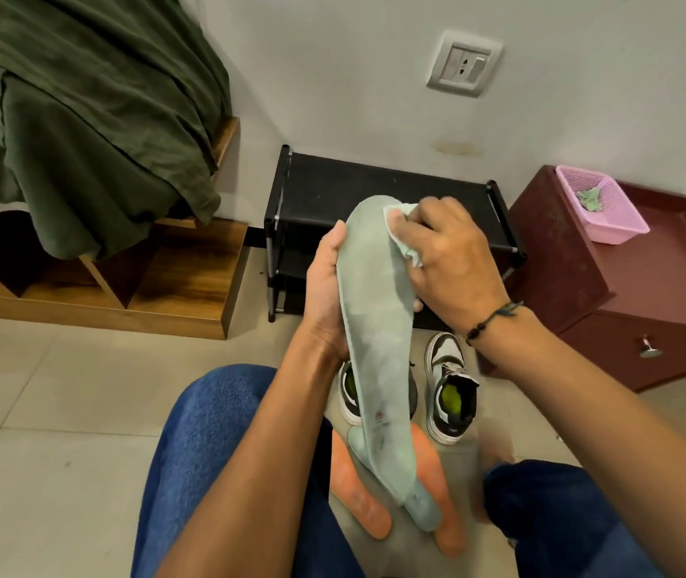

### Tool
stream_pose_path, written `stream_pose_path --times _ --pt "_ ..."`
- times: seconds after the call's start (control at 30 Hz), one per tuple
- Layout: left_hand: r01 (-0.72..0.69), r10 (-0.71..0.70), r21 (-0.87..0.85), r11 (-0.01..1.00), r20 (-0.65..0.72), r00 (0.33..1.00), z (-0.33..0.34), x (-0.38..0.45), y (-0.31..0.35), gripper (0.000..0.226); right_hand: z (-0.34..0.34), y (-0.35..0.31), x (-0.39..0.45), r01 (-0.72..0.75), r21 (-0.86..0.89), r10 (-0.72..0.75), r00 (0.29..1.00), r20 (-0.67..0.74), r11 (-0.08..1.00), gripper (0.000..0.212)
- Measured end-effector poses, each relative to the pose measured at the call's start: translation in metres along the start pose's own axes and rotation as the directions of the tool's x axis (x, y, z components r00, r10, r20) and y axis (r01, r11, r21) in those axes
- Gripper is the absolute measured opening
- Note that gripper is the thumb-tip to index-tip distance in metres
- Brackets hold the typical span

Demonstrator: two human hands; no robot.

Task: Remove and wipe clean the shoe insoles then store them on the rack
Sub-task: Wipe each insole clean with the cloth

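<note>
Pale-green foam insole [374, 327] stands upright in my left hand [326, 285], fingers wrapped round its middle, while my right hand [450, 252] presses a crumpled light-green cloth [406, 239] against its toe end. Two orange insoles [358, 494] lie below, near white-and-black sneakers [450, 390] before the black rack [395, 194].
</note>
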State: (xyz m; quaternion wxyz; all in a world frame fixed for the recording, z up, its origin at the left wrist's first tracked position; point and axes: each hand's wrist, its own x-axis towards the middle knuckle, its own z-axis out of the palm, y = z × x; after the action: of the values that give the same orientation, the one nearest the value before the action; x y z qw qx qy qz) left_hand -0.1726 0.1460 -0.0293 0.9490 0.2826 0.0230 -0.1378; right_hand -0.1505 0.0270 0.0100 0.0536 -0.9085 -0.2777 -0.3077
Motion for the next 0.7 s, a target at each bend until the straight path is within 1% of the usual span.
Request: stream_pose_path --times 0.03,0.1,0.13,0.17,0.2,0.23,0.27,0.3,0.37,0.43,0.47,0.53,0.63,0.67,0.7 --pt "-0.005 0.005 -0.014 1.0 -0.003 1.0 -0.002 0.001 0.001 0.061 0.0 -0.002 -0.007 0.002 0.009 -0.002 1.0 0.01 1.0 0.023" --pt "0.01 -0.008 -0.038 0.999 0.052 0.999 -0.003 0.0 0.005 0.062 0.0 -0.009 -0.02 0.04 0.025 -0.042 0.997 0.067 0.999 0.018" --pt "0.017 -0.014 -0.031 0.999 0.088 0.996 -0.001 -0.001 0.008 0.065 -0.001 -0.012 -0.026 0.048 0.055 -0.053 0.993 0.104 0.997 0.015" --pt "0.011 -0.009 -0.015 1.0 0.104 0.995 -0.002 0.0 0.01 0.068 -0.004 -0.015 -0.03 0.023 0.117 -0.039 0.991 0.132 0.993 0.014" --pt "0.016 -0.014 -0.011 1.0 0.116 0.993 -0.001 0.0 0.011 0.071 -0.009 -0.017 -0.03 -0.037 0.204 0.01 0.991 0.135 0.978 0.016" --pt "0.022 -0.02 -0.015 1.0 0.125 0.992 -0.003 0.002 0.01 0.072 -0.015 -0.017 -0.028 -0.103 0.297 0.074 0.991 0.109 0.949 0.022" --pt "0.033 -0.029 -0.034 0.999 0.124 0.992 -0.002 0.001 0.01 0.072 -0.023 -0.016 -0.022 -0.153 0.366 0.14 0.988 0.061 0.918 0.026" --pt "0.034 -0.029 -0.044 0.998 0.101 0.994 -0.001 0.001 0.009 0.07 -0.029 -0.014 -0.015 -0.179 0.395 0.193 0.981 0.005 0.901 0.025" --pt "-0.003 0.004 -0.009 1.0 0.06 0.998 0.002 0.001 0.007 0.069 -0.037 -0.008 0.003 -0.179 0.367 0.23 0.968 -0.099 0.913 0.024" --pt "-0.042 0.042 -0.009 0.999 0.066 0.997 0.005 -0.001 0.005 0.07 -0.034 -0.005 0.018 -0.142 0.284 0.189 0.971 -0.144 0.948 0.026" --pt "-0.062 0.063 -0.017 0.998 0.048 0.997 0.007 -0.002 0.005 0.069 -0.028 -0.005 0.02 -0.116 0.214 0.147 0.98 -0.136 0.97 0.022" --pt "-0.112 0.112 -0.026 0.993 0.014 0.994 0.005 -0.001 0.004 0.062 -0.014 -0.009 0.015 -0.099 0.105 0.106 0.992 -0.062 0.99 0.013" --pt "-0.127 0.127 -0.004 0.992 -0.019 0.992 -0.002 0.001 0.0 0.053 -0.001 -0.019 -0.008 -0.164 0.1 0.165 0.986 0.0 0.981 0.02" --pt "-0.104 0.103 -0.016 0.994 -0.02 0.994 -0.002 0.0 0.001 0.053 0.0 -0.025 -0.015 -0.185 0.119 0.185 0.983 0.014 0.975 0.023" --pt "-0.054 0.055 -0.043 0.998 0.015 0.998 -0.001 -0.001 0.0 0.054 0.001 -0.031 -0.023 -0.192 0.136 0.189 0.981 0.034 0.972 0.025"
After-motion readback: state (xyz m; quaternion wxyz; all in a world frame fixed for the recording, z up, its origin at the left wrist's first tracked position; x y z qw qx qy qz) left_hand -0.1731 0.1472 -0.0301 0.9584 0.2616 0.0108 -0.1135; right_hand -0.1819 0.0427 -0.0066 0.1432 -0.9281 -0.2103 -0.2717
